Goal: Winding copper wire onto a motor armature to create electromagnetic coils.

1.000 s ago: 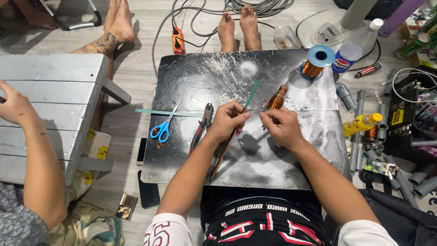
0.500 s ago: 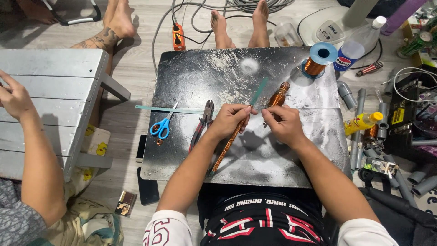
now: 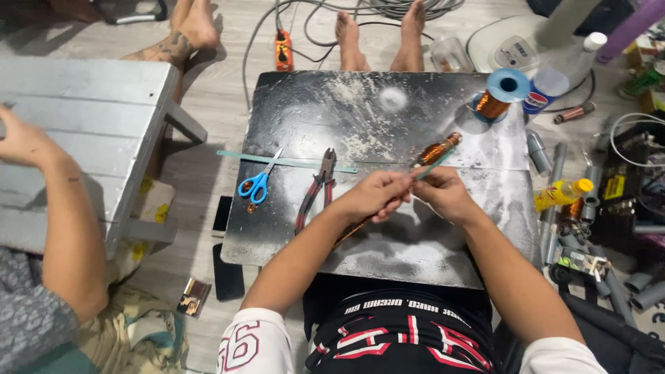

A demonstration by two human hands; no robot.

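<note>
Two hands meet over the middle of the dark, paint-speckled board (image 3: 388, 249) on our lap. Our left hand (image 3: 374, 196) has its fingers curled narrow around a thin coppery rod (image 3: 353, 228) that slants from under the palm down toward the near left of the board. Our right hand (image 3: 443, 194) pinches a slim pale-green strip (image 3: 435, 163) between thumb and fingertips; the strip pokes up and to the right from the fingers. The two hands touch or nearly touch at the fingertips; we cannot tell which. Just beyond them lies a copper-wound coil (image 3: 438, 148) on a stick, tilted, resting on the board.

To the left on the board lie red-handled pliers (image 3: 317, 188), jaws pointing away from us, and blue-handled scissors (image 3: 258, 183) just beside them. A long light-green ruler-like strip (image 3: 277, 161) runs across the board behind both tools. At the far right corner stands a spool of copper wire (image 3: 496, 97) with a blue flange.

Off the board to the right we see a yellow bottle (image 3: 562, 194) lying among grey pipe pieces (image 3: 547, 228). Beyond the board's far edge rest two bare feet (image 3: 377, 34) and an orange switch box (image 3: 282, 50) on a cable. On the left, another person's arm (image 3: 66, 221) rests against a grey slatted bench (image 3: 83, 118), with that hand (image 3: 21, 138) on its top. A dark phone (image 3: 227, 270) lies on the floor beside the board's near left corner.
</note>
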